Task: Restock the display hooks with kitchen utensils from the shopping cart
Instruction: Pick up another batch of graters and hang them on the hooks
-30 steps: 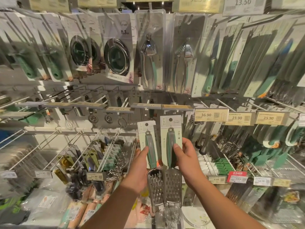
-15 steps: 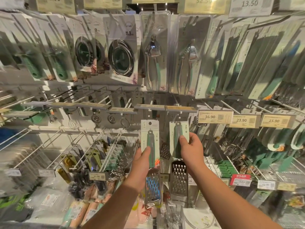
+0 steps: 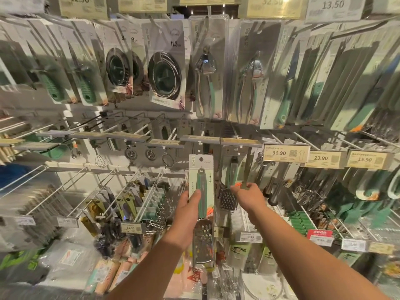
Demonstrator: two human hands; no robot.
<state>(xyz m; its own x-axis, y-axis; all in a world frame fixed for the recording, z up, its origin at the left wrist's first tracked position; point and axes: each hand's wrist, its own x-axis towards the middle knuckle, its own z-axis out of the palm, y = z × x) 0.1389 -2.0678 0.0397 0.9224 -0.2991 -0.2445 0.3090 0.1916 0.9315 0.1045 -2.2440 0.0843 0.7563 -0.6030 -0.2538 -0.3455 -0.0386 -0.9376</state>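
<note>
Graters in both hands, below hooks.

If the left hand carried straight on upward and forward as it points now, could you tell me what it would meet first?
Probably the grey price-label rail on the empty hook above: the left hand holds a carded grater upright, its hang hole just below that rail. Depth is unclear.

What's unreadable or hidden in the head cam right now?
- Shopping cart: not in the head view at all.
- Right hand pinch: what it pinches is edge-on and blurred; whether the second grater hangs on its hook is unclear.
- Left grater: the left hand covers part of its card; its hang hole is not yet on a hook.
- Price tags at lower left: blurred, unreadable.
- Top labels: cut by the frame edge.
</note>
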